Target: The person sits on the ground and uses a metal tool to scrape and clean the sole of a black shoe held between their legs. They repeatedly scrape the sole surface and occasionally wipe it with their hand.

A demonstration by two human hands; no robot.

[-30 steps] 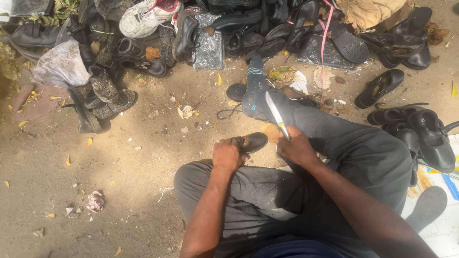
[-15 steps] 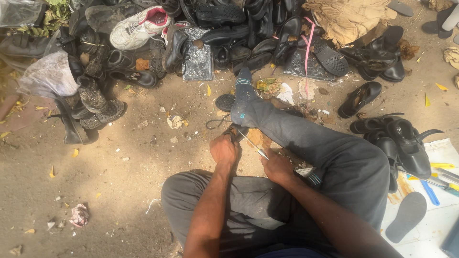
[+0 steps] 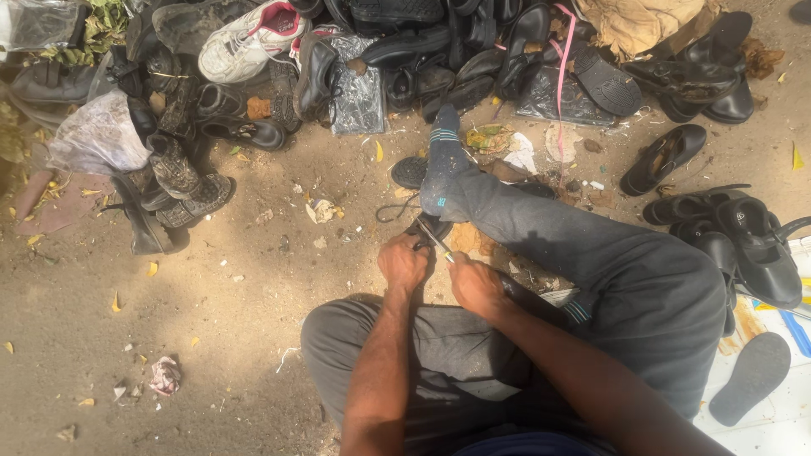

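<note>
A: Surface? Setting?
B: Outdoors. Bare sandy ground (image 3: 211, 321), dry leaves, heap of worn shoes (image 3: 439, 51) along top.
A: Hands?
B: Left hand (image 3: 404, 263) clenched on dark shoe (image 3: 432, 226); right hand (image 3: 476, 285) pinching thin blade (image 3: 435, 239) against it.
A: Obscured?
B: Shoe mostly hidden behind hands; sole (image 3: 752, 377) cut near edge.

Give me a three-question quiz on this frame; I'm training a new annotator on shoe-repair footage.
1. True or false: both hands meet at a dark shoe on the ground.
2. What does the right hand hold: A) a thin metal tool, B) a brush, C) a bottle?
3. What colour is the sneaker in the pile?

Key:
1. True; the left hand grips the dark shoe.
2. A; the thin metal tool points at the shoe.
3. The sneaker is white with red.
</note>
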